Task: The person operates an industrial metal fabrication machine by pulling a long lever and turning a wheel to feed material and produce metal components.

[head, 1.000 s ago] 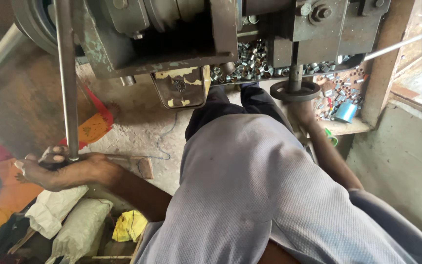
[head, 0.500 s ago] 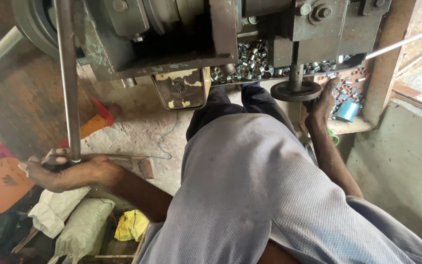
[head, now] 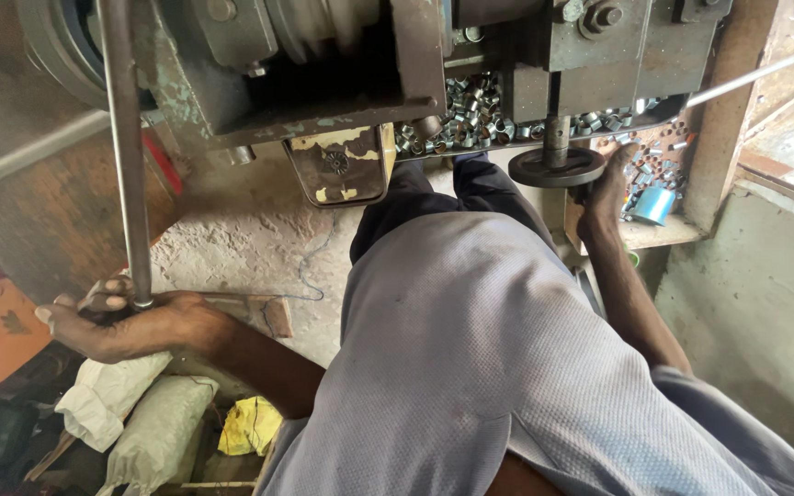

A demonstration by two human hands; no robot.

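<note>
Head view, looking down over the person's own lap, which is covered in pale grey-blue cloth and fills the middle and lower right of the frame.

The left hand (head: 126, 321) is at the lower left, fingers clenched around the bottom end of a long steel lever rod (head: 126, 147). The rod rises almost straight up from the fist to the top edge of the frame, passing in front of a heavy, worn metal press machine (head: 323, 83) that spans the top.

The right hand (head: 610, 188) reaches forward at the upper right. Its fingers rest against the rim of a round dark metal disc (head: 555, 167), which sits at the foot of a short vertical spindle under the machine; the fingertips are partly hidden, so whether they grasp the disc or only touch it cannot be told.

Behind the disc, along the machine's front edge, lies a tray (head: 654, 112) heaped with small shiny metal rings (head: 457, 115). Just right of the hand, on a wooden ledge (head: 663, 234), lie more small pieces and a small blue cylinder (head: 652, 205).

Below the left hand lie white sacks (head: 107, 400) and a crumpled yellow bag (head: 248, 424). A thin blue wire (head: 310, 266) trails across the rough concrete floor (head: 232, 239) between the fist and the lap.
</note>
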